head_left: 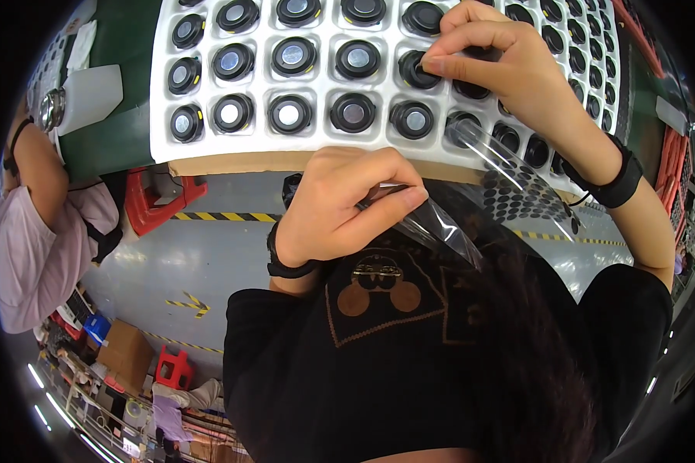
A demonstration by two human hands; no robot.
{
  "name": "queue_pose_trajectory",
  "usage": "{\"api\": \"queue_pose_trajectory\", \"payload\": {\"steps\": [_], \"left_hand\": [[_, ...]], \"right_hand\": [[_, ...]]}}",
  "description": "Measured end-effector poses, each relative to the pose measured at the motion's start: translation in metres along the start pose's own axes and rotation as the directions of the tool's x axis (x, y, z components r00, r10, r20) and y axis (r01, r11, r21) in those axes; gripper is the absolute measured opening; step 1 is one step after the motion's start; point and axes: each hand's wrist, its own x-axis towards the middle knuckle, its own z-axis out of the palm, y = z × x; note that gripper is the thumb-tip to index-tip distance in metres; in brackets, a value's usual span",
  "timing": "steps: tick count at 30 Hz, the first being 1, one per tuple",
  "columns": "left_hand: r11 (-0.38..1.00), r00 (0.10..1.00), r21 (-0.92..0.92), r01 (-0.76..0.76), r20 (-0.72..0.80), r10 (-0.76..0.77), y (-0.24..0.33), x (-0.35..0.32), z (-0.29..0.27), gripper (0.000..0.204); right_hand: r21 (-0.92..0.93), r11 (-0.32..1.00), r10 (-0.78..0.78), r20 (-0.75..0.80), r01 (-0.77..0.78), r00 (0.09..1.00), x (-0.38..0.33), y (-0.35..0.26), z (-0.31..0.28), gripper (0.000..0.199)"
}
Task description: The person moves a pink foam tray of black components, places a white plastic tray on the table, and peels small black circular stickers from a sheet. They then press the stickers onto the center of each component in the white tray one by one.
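Note:
A white moulded tray holds rows of round black parts, many with a silver disc in the middle, such as this round part. My right hand reaches over the tray, thumb and forefinger pinched together at the dark top of one round part. Whatever lies between those fingertips is too small to make out. Below the tray's near edge, my left hand is closed on a clear plastic sheet. The sheet's right part carries many black round stickers and overlaps the tray's near edge.
Brown cardboard edges the tray's near side, on a green table. At the left are a white container and another person in a pink top. A red stool stands on the grey floor. Red strips lie at the right.

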Motion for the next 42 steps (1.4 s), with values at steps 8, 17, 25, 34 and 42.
{"api": "queue_pose_trajectory", "payload": {"steps": [8, 17, 25, 34, 42], "left_hand": [[1.0, 1.0, 0.005, 0.004, -0.009, -0.004, 0.003, 0.0, 0.002, 0.007], [0.976, 0.951, -0.216, 0.014, -0.299, -0.08, 0.011, -0.002, 0.018, 0.005], [0.929, 0.96, -0.36, -0.085, -0.28, -0.02, 0.022, 0.007, 0.035, 0.01], [0.959, 0.949, -0.24, -0.15, -0.309, 0.071, 0.029, 0.009, 0.036, 0.009], [0.987, 0.916, -0.059, -0.146, -0.386, 0.113, 0.029, 0.007, 0.037, 0.008]], "right_hand": [[-0.089, 0.996, -0.029, -0.233, 0.008, 0.972, -0.004, -0.018, 0.008, 0.007], [-0.409, 0.867, -0.294, 0.044, 0.285, 0.955, -0.083, -0.07, 0.001, 0.039], [-0.407, 0.873, -0.42, -0.346, 0.269, 0.839, -0.09, -0.046, 0.039, 0.034], [-0.27, 0.914, -0.401, -0.476, 0.304, 0.783, -0.096, -0.027, 0.036, 0.023], [-0.02, 0.952, -0.271, -0.523, 0.306, 0.808, -0.094, -0.023, 0.043, 0.019]]}}
